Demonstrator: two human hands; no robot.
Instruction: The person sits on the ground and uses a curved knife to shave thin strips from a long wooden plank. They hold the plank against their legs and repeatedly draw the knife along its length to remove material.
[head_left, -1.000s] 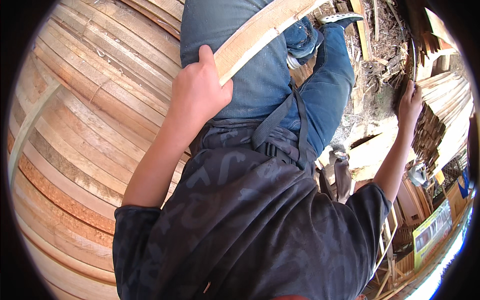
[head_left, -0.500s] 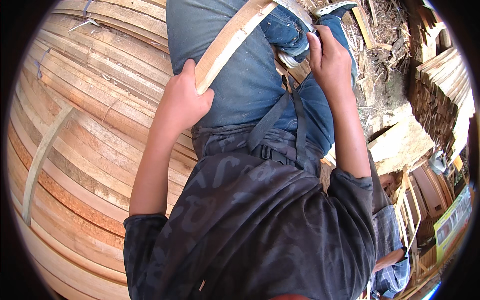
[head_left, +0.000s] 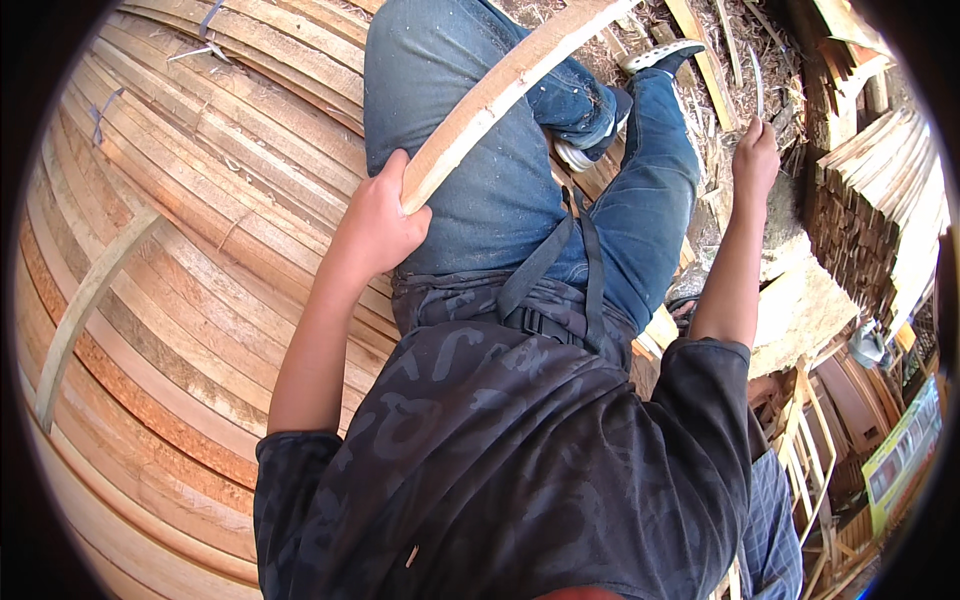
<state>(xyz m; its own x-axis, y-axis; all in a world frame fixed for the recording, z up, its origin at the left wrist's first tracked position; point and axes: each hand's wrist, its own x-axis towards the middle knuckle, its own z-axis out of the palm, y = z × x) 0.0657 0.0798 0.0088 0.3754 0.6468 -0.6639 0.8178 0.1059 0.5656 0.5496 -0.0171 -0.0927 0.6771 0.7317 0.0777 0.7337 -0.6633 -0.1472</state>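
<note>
The left hand is wrapped around the near end of a long, pale, slightly curved wooden strip, fingers curled under it and thumb lying on its top edge; the strip runs up and to the right from that hand, crossing above the person's blue denim jeans toward the top of the view; the right hand is raised well apart to the right, closed about a thin dark blade-like tool that points upward from the fist, though its exact kind is too small to tell; left of the left hand lies a broad stack of long flat reddish-brown wooden slats, laid side by side and bending with the lens; one loose pale slat lies slanted across that stack, farther left; beyond the right hand the ground is littered with wood shavings and scraps; right of that hand stands a pile of short cut wooden pieces; a dark patterned short-sleeved shirt covers the torso below both hands.
</note>
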